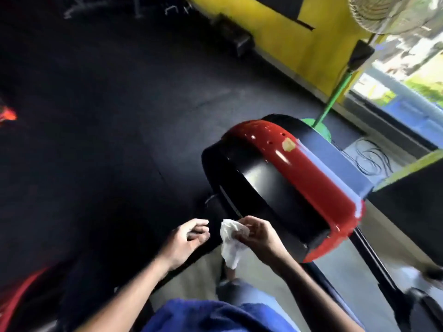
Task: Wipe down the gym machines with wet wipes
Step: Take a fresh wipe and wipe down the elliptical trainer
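Head view shows you standing over the red-and-black curved plastic housing of the gym machine point(282, 178), not yet touched. Your right hand point(260, 237) pinches the crumpled white wet wipe point(231, 245), hanging just short of it; your left hand point(189, 238) hovers beside, fingers loosely curled, grasping nothing. Next, I judge, spread the wipe and press it to the housing.

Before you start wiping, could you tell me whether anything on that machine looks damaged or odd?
Yes: the red band of the machine's cover carries a yellowish patch near its top, like residue or chipped paint; blur hides which.
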Demonstrator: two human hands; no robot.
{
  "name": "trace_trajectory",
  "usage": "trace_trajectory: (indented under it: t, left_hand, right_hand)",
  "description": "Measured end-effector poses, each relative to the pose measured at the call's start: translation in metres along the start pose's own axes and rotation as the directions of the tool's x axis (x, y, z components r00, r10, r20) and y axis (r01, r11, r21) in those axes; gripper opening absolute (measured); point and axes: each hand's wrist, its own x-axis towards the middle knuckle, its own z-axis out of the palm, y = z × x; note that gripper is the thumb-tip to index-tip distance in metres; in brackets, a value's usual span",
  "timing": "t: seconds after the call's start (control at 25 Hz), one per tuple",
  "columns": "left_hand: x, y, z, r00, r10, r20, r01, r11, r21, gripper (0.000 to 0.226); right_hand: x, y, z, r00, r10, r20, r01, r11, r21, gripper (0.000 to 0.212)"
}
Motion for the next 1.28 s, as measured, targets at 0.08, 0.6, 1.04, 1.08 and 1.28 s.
trace_trajectory:
  t: [0.08,0.6,1.04,1.08,1.28]
  left_hand:
    - [0.027,0.025,-0.019,0.997,0.048,0.060,-0.043,0.996,-0.075,0.061]
    - [0.231,0.091,-0.219,0.997,0.065,-0.043,-0.076,0.928,-0.365,0.011]
    - [0.447,0.178,-0.325,0.950,0.109,0.291,-0.002,0.938,-0.345,0.066]
    - [0.468,0.185,-0.324,0.948,0.122,0.293,-0.032,0.955,-0.296,0.065]
    - [0.595,0.262,-0.308,0.884,0.209,0.417,-0.159,0.975,-0.152,0.039]
  right_hand:
    - [0.046,-0.030,0.006,0.997,-0.035,0.075,0.038,0.999,-0.038,0.027]
    - [0.335,-0.171,0.074,0.963,0.146,0.226,-0.160,0.986,0.044,0.085]
    - [0.496,-0.225,0.055,0.977,0.185,-0.102,-0.120,0.885,0.451,0.038]
    - [0.508,-0.225,0.049,0.970,0.192,-0.151,-0.101,0.878,0.468,0.036]
    - [0.596,-0.236,-0.015,0.920,0.170,-0.352,0.057,0.833,0.550,0.020]
